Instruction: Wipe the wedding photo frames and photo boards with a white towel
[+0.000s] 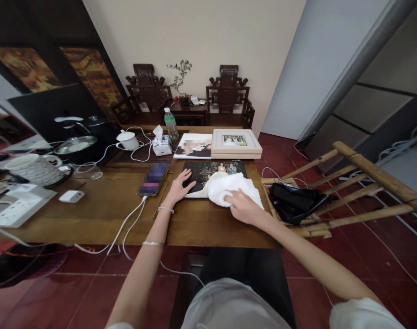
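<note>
Fingers of our right hand [245, 209] are bunched over a fold of a white cloth [237, 185], gripping it, while those of our left hand [178, 188] lie flat on the left side of a dark photo panel [199, 172], the thumb held apart. We have the panel lying on the wooden table [201, 228], close to the table's right end, with a bare strip of wood between it and the near edge. Leftward, a bare stretch separates it from a phone [158, 173]; just beyond its far edge, a photo book [192, 145] and a pale picture frame [251, 139] take up the room. Our cloth hides the panel's near right corner and stops just short of the table's right edge. Lengthwise, the panel runs left to right, roughly parallel to the near edge, and its picture faces up, with the heads of 2 figures toward the far edge. Its surface is mostly black, speckled like foliage, with a pale train sweeping down leftward; the cloth looks thick, fluffy and crumpled.
</note>
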### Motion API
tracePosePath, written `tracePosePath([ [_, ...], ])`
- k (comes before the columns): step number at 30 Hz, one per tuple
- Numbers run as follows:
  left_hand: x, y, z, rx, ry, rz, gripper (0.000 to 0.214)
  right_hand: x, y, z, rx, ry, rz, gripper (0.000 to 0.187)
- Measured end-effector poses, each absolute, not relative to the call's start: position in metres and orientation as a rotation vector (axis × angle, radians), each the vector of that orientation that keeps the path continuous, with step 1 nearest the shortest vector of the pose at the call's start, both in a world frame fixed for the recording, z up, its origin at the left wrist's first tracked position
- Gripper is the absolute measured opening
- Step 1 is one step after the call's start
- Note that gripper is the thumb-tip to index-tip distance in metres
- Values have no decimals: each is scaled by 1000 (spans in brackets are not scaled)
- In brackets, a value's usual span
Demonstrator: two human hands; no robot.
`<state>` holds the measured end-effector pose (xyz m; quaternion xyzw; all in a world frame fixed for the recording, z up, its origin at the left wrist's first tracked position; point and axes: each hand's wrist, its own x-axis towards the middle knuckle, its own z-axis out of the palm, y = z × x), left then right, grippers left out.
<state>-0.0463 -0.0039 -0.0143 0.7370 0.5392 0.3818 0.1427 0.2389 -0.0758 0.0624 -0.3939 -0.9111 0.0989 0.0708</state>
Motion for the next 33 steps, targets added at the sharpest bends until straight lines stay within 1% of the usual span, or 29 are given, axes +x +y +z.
tracePosePath([
  [3, -46, -5, -14, 2118, 1554, 1107, 57, 223, -36, 70, -1283, -2727, 242, 39],
  [8, -46, -5, -15, 2103, 1561, 1107, 55, 195, 32, 79, -1336, -2674, 292, 39],
  [13, -48, -3, -18, 2113, 1538, 1112, 55, 177, 61, 82, -1363, -2625, 278, 41],
  [17, -48, -2, -19, 2122, 1541, 1110, 55, 177, 38, 78, -1383, -2628, 272, 39],
  [20, -48, -1, -21, 2140, 1541, 1119, 54, 182, -5, 71, -1371, -2665, 259, 42],
  [26, -50, 1, -27, 2136, 1543, 1133, 49, 192, -89, 61, -1188, -2823, 277, 44],
  [29, -52, 2, -28, 2141, 1540, 1111, 50, 189, -92, 63, -1136, -2843, 258, 40],
  [33, -52, 3, -29, 2158, 1526, 1105, 51, 177, -54, 71, -1154, -2821, 220, 40],
])
